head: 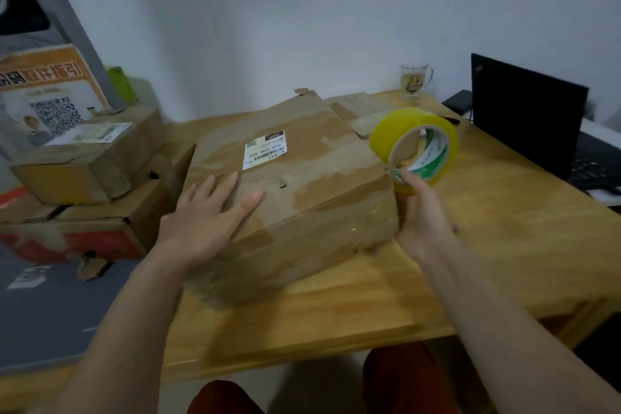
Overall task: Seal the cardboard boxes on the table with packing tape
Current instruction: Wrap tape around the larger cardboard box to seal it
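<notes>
Large cardboard box (295, 185) at frame centre on wooden table (487, 228), white shipping label (264, 149) on top, old tape patches across flaps. Left hand (208, 218) flat on box top near its near-left corner, fingers straight and spread. Right hand (424, 212) at box's right edge, fingers curled round yellow packing tape roll (415, 149), roll upright, touching box corner. 2 smaller boxes (90, 158) stacked at left. Glass mug (414, 81) and black laptop (527, 111) upper right.
</notes>
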